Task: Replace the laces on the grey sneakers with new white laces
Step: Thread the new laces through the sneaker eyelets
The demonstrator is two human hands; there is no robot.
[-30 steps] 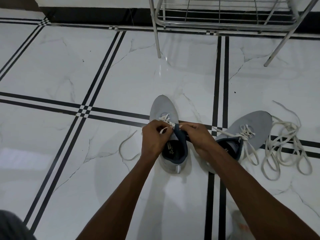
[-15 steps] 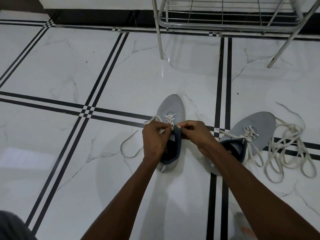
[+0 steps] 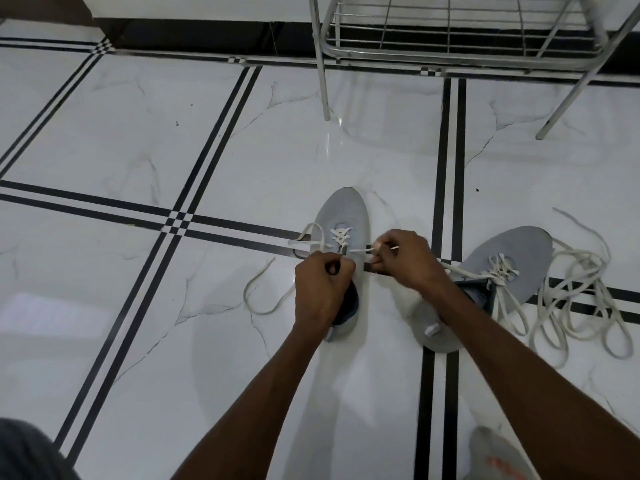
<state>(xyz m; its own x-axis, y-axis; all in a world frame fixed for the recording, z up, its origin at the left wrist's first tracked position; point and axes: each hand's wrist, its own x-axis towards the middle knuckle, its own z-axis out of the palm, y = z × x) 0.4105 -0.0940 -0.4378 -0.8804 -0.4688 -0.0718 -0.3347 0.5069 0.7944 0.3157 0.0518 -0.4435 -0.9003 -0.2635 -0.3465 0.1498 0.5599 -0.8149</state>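
Lacing the left-hand grey sneaker, frame centre, toe at 12 o'clock

My left hand is curled on the white lace; my right hand pinches its tip at 3 o'clock. Risk: uneven pull drags the slack end at 9 o'clock short, or the tip slips and misses the eyelet

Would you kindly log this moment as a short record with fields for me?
Setting: tiled floor with black stripes, metal rack at the back
Left hand: grips a lace at the middle sneaker
Right hand: pinches the other end of that lace
Lacing: crossed through the front eyelets only
Second sneaker: to the right, laced, ends trailing
Loose laces: a heap on the floor right of it
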